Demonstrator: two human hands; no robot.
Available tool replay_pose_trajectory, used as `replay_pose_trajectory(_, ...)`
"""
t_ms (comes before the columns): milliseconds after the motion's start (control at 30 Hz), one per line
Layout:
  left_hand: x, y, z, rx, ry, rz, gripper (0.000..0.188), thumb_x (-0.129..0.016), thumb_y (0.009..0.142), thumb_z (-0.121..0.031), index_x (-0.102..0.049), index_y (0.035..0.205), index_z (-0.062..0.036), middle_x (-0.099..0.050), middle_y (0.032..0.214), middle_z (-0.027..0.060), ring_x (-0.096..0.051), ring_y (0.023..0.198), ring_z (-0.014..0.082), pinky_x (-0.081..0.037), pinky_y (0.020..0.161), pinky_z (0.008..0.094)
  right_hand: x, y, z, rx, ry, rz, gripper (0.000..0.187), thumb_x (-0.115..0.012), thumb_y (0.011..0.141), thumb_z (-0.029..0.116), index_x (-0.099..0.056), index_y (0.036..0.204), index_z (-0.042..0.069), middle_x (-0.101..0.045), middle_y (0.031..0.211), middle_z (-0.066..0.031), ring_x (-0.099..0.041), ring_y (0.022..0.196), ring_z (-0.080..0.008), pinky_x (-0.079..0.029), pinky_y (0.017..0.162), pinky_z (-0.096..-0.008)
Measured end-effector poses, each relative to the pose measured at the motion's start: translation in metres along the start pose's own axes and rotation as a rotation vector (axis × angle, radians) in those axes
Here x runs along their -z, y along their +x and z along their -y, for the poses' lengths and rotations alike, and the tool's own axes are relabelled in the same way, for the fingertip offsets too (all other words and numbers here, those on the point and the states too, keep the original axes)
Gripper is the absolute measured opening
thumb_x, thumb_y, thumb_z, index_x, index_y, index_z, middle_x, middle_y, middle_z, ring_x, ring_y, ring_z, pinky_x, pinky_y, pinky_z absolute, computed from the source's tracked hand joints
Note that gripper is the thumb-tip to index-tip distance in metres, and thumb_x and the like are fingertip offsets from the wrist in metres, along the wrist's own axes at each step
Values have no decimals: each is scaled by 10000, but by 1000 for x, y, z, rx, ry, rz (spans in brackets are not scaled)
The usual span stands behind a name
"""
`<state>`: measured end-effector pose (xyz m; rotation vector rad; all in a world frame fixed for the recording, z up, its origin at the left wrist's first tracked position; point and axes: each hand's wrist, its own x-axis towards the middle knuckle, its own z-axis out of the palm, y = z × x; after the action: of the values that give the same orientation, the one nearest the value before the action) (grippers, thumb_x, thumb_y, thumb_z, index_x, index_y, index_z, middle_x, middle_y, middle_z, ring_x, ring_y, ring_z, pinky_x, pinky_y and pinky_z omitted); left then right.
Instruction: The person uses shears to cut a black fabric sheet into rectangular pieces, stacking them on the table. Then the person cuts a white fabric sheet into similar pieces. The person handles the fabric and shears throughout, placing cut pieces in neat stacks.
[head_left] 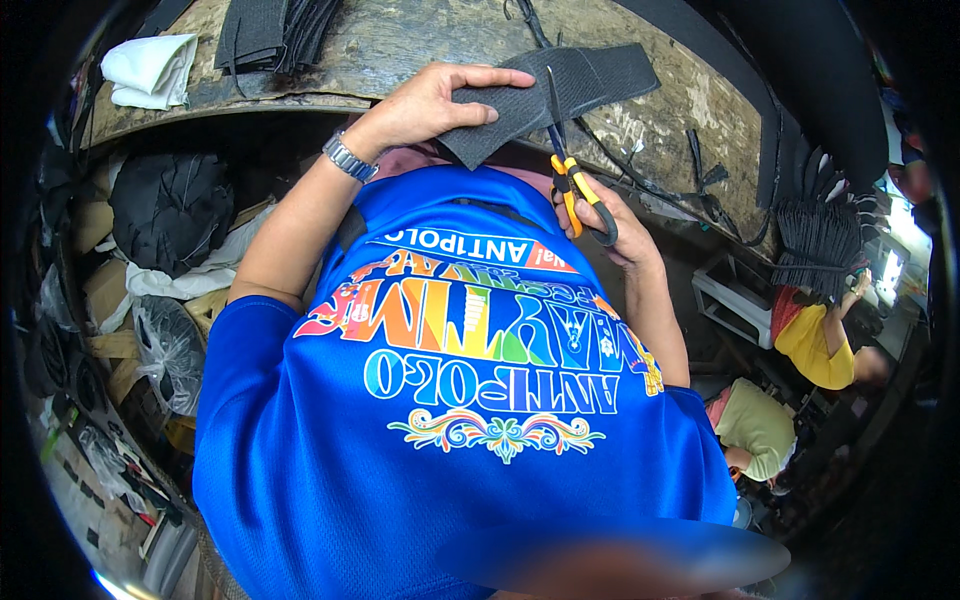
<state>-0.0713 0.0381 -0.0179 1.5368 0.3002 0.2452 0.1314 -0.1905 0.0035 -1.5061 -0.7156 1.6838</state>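
My left hand [430, 105] is closed on the near left end of a dark grey textured strip [605, 80], thumb and forefinger along its top face. The strip lies slantwise over the edge of the worn wooden table [400, 40], its far end to the right. In my right hand [622, 228] is a pair of scissors [563, 165] with yellow, orange and black handles, my fingers around the handles. Their blades point away from me at the strip's middle, one blade visible over its surface. Whether they cut into it I cannot tell.
Stacked black strips [270, 35] and a folded white cloth [150, 70] lie on the table's left. Black cord scraps [708, 175] lie at its right edge. Dark bundles [170, 212] sit below left. Two people work at right, near a white stool [735, 300] and hanging black strips [820, 240].
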Motion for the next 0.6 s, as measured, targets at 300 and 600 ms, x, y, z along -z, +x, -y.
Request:
replay_pose_trajectory(300, 1, -1, -1, -82, 173, -21, 498, -622, 866, -17, -590, 1353, -113, -613, 1276, 70, -576, 1160, 165, -437, 1013, 284, -8, -1, -8, 1, 129, -103, 267, -728, 882, 296, -582, 959, 86, -560, 666, 23, -506, 544, -38, -379, 489, -171)
replay_pose_trajectory(600, -1, -2, 1, -38, 82, 10, 494, -626, 869, -21, -595, 1350, -125, -636, 1259, 74, -602, 1134, 169, -466, 993, 290, -11, -6, -8, -39, 129, -178, 210, -760, 857, 198, -612, 933, 69, -571, 635, 32, -524, 515, -32, -404, 462, -173)
